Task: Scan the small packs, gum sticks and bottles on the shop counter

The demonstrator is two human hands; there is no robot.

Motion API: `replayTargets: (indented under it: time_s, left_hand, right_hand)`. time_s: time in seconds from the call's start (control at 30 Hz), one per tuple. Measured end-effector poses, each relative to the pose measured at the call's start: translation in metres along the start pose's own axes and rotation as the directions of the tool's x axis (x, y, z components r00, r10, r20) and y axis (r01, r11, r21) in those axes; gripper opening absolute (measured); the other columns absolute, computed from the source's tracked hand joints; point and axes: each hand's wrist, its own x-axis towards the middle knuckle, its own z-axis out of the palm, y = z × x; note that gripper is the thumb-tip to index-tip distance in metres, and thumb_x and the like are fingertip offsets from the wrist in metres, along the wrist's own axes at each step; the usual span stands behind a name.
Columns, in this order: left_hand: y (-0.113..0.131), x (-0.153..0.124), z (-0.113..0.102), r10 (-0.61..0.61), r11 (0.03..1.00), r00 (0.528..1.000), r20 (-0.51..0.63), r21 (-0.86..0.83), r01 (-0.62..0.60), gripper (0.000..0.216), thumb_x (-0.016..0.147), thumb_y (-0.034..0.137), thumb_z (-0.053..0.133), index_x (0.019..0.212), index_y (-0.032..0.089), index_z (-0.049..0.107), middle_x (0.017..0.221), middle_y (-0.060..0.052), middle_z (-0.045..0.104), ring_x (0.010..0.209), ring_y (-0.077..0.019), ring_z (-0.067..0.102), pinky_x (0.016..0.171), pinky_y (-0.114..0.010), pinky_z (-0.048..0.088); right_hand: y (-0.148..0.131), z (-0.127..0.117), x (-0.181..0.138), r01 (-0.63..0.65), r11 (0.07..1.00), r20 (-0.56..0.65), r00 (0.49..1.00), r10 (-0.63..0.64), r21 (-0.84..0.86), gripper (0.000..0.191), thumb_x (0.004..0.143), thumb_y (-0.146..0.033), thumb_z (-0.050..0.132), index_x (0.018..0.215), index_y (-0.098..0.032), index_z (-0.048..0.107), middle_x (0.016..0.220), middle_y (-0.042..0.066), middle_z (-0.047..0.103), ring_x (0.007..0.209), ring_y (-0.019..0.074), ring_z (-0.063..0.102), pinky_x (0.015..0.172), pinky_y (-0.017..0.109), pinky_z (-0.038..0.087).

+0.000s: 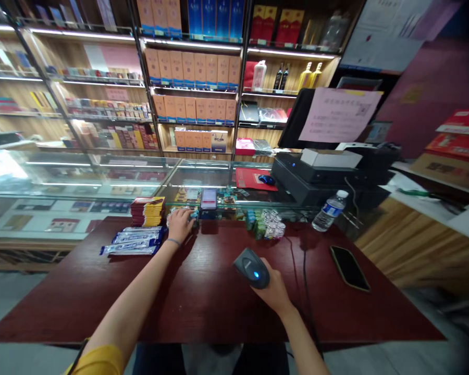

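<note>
My right hand [272, 289] is wrapped round a dark barcode scanner [251, 267] with a lit blue light, held above the front of the table. At the table's far edge, my left hand [181, 225] bends its fingers over a group of small wrapped containers [196, 215]; what lies under the fingers is mostly hidden. Just left of that hand are a stack of yellow and dark red packets [148, 211] and a pile of blue and white long packets [133, 240]. Another cluster of small green and white containers [266, 224] stands right of centre.
On the dark red table [211, 307], a phone [349, 267] and a water bottle [330, 211] are at the right. A small upright screen [209, 199] stands by the glass counter [203, 172]. A cable [305, 281] crosses the tabletop. Behind are a monitor [297, 117] and stocked shelves.
</note>
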Motion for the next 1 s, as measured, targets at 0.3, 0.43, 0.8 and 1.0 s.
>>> replayTargets:
  time_s: [0.3,0.43,0.8,1.0]
  left_hand:
    - [0.108,-0.020,0.038,0.125,0.861,0.990,-0.067,-0.488,-0.142,0.024,0.093,0.030,0.056,0.115,0.024,0.064,0.115,-0.009,0.066,0.113,-0.0239,0.058,0.102,-0.042,0.045]
    - [0.158,-0.031,0.077,0.100,0.752,0.993,0.066,-0.658,-0.032,0.029,0.092,0.026,0.058,0.121,0.024,0.061,0.116,-0.009,0.064,0.107,-0.0221,0.060,0.093,-0.038,0.051]
    - [0.226,-0.030,0.137,0.081,0.691,0.979,0.187,-0.718,0.080,0.050,0.081,0.011,0.066,0.128,0.023,0.055,0.122,-0.011,0.053,0.115,-0.0239,0.055,0.102,-0.043,0.046]
    - [0.231,-0.034,0.145,0.058,0.698,0.983,0.173,-0.711,0.083,0.035,0.084,0.009,0.061,0.116,0.022,0.058,0.106,-0.007,0.058,0.096,-0.0210,0.058,0.093,-0.040,0.049]
  right_hand:
    - [0.034,-0.038,-0.012,-0.124,0.989,-0.165,0.980,0.109,-0.086,0.028,0.072,-0.025,0.062,0.100,-0.023,0.058,0.080,0.004,0.075,0.071,0.0218,0.073,0.065,0.025,0.054]
    - [0.045,-0.052,-0.018,-0.154,0.983,-0.202,0.970,0.133,-0.096,0.032,0.072,-0.027,0.063,0.103,-0.023,0.060,0.082,0.005,0.075,0.077,0.0231,0.074,0.066,0.026,0.055]
    - [0.047,-0.067,-0.024,-0.168,0.985,-0.218,0.964,0.155,-0.043,0.030,0.072,-0.026,0.064,0.101,-0.023,0.060,0.085,0.007,0.075,0.076,0.0220,0.074,0.065,0.025,0.055]
    - [0.045,-0.066,-0.024,-0.170,0.984,-0.212,0.965,0.156,-0.051,0.028,0.072,-0.026,0.064,0.100,-0.024,0.061,0.083,0.006,0.075,0.074,0.0219,0.074,0.065,0.025,0.055]
